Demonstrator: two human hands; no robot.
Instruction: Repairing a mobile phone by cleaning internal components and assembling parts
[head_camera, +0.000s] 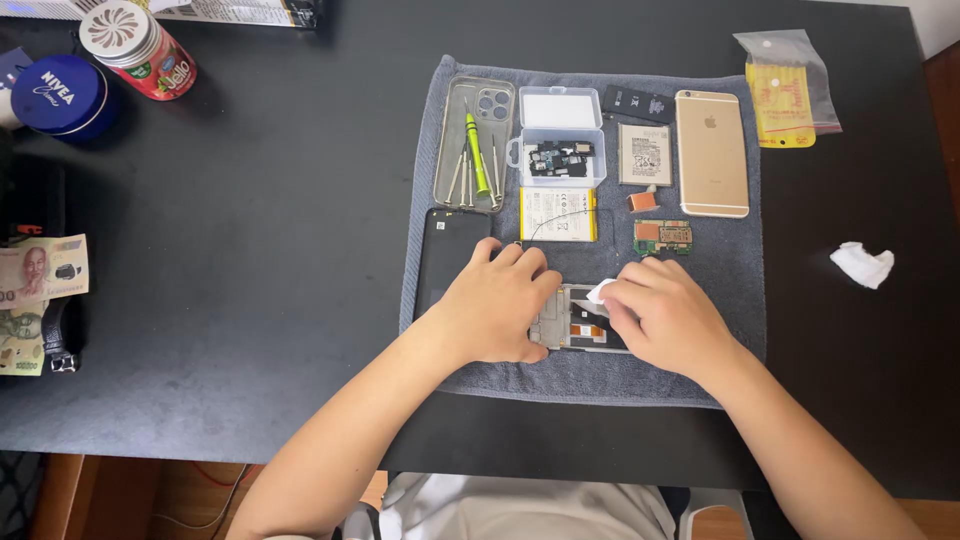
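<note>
Both of my hands rest on the grey towel (720, 290) spread over the black desk (250, 250), meeting over an opened phone frame (572, 325). Going left to right: my left hand (495, 305) lies palm down with fingers loosely curled, covering the frame's left end and pressing it flat; a black phone (448, 250) lies just at its 10 o'clock. The frame shows between my hands, at 3 o'clock from the left one. My right hand (660, 315) comes in from 5 o'clock, fingers bent and pinched around a small white wipe (600, 291), which touches the frame's upper right edge. Up at 12 o'clock from my hands lie a yellow-edged battery (558, 214) and a small clear parts box (561, 140); a green circuit board (662, 237) sits just at 12 o'clock of my right hand. Both forearms angle inward from the desk's near edge.
</note>
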